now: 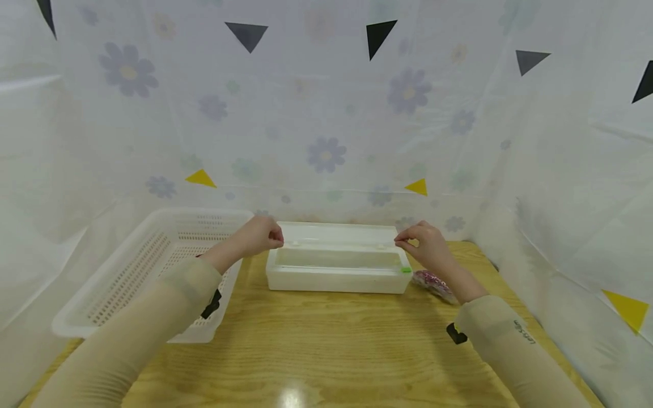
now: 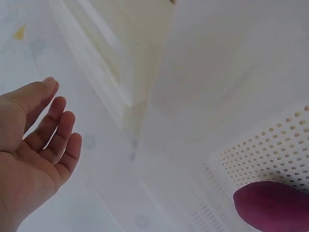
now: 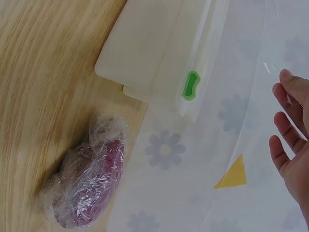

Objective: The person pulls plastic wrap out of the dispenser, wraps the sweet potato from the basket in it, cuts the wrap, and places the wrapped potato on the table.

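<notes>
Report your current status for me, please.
Left hand and right hand pinching clear film, near opposite ends of open white box. Wrapped purple item beside box. Nothing visibly in the way.

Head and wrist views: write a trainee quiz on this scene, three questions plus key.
1. Which hand is nearer the perforated white plastic basket?
2. True or false: the purple bundle in crinkled clear film lies on the wooden table beside the long white box.
3. Where is the smooth purple oblong item: A, in the basket; B, in the box; C, on the table?
Key: 1. left hand; 2. true; 3. A.
</notes>
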Demonstrator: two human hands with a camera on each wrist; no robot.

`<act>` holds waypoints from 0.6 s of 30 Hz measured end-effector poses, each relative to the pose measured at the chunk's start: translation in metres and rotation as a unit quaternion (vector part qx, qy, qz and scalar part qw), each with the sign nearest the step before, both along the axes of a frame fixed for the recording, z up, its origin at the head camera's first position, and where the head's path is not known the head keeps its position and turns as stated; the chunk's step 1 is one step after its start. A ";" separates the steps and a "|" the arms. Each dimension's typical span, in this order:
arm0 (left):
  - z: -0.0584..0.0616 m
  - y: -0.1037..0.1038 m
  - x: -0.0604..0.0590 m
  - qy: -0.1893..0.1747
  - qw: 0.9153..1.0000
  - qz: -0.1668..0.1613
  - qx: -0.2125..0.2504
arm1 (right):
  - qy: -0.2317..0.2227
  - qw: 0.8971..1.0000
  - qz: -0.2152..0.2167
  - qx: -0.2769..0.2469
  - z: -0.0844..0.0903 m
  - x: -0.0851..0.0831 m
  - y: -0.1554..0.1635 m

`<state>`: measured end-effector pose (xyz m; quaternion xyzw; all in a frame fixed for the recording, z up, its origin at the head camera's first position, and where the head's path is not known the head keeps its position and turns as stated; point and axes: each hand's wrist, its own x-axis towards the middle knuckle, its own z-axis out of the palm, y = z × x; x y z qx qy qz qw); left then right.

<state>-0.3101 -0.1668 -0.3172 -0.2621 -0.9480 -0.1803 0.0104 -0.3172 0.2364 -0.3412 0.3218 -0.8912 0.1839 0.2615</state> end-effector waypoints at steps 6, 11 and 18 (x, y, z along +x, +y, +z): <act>0.001 0.002 0.005 -0.008 1.000 -0.009 0.020 | -0.066 0.997 -0.018 0.038 -0.005 0.005 0.007; 0.002 0.004 0.005 -0.009 1.000 -0.002 0.025 | -0.091 0.995 -0.020 0.043 -0.008 0.006 0.011; 0.001 0.002 0.005 -0.008 1.000 0.000 0.026 | -0.081 0.995 0.007 0.064 -0.014 0.006 0.016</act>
